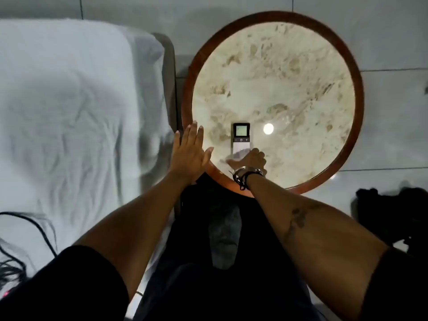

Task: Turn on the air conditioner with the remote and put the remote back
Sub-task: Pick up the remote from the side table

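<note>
A slim white remote (241,137) with a small lit screen and a power button lies flat on the round marble table (278,72), near its front edge. My right hand (251,159), bracelets at the wrist, covers the remote's near end with curled fingers; whether it grips the remote is unclear. My left hand (191,151) is flat with fingers spread, hovering at the table's left rim, apart from the remote. The air conditioner is out of view.
The table has a brown wooden rim (357,93) and a bright light reflection (268,129) right of the remote. A bed with a white sheet (69,107) fills the left. Black cables (30,230) lie on it. A dark bag (393,216) sits on the tiled floor at right.
</note>
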